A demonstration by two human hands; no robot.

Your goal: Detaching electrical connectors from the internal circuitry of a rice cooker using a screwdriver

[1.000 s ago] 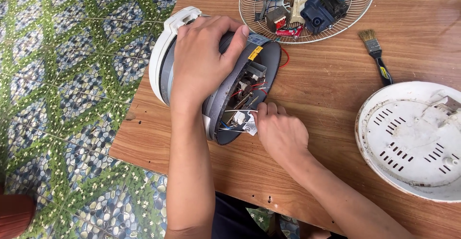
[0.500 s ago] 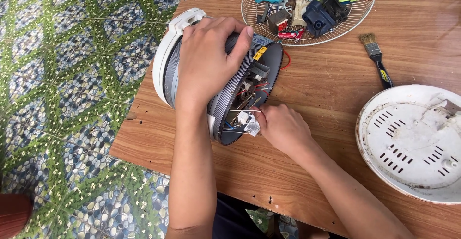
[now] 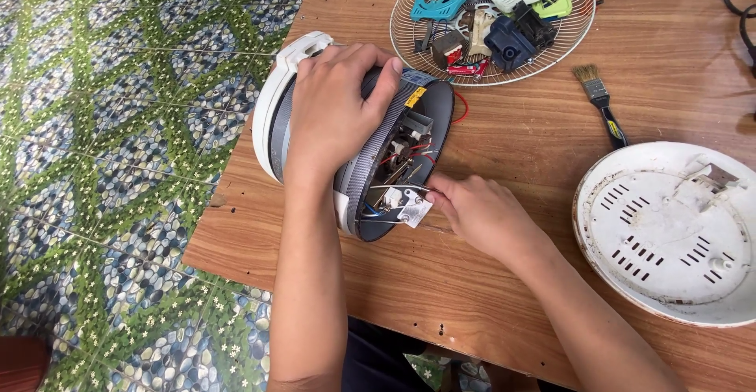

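Note:
A round white and grey appliance (image 3: 276, 100) lies on its side on the wooden table (image 3: 520, 156), its open underside facing right with wires and small parts showing. My left hand (image 3: 335, 112) grips the top of its body and steadies it. My right hand (image 3: 476, 215) sits at the lower edge of the opening, its fingertips pinching a thin wire or metal piece (image 3: 398, 189) that leads into the inside. A small white tag hangs just below those fingers.
A wire fan guard (image 3: 579, 22) at the back holds several loose parts. A paintbrush (image 3: 602, 104) lies right of the appliance. A round white vented base plate (image 3: 669, 230) rests at the right. Patterned floor tiles (image 3: 118, 124) lie beyond the table's left edge.
My right hand has shifted slightly right and up at the opening, now pinching the thin wire. The left hand keeps its grip on the appliance body.

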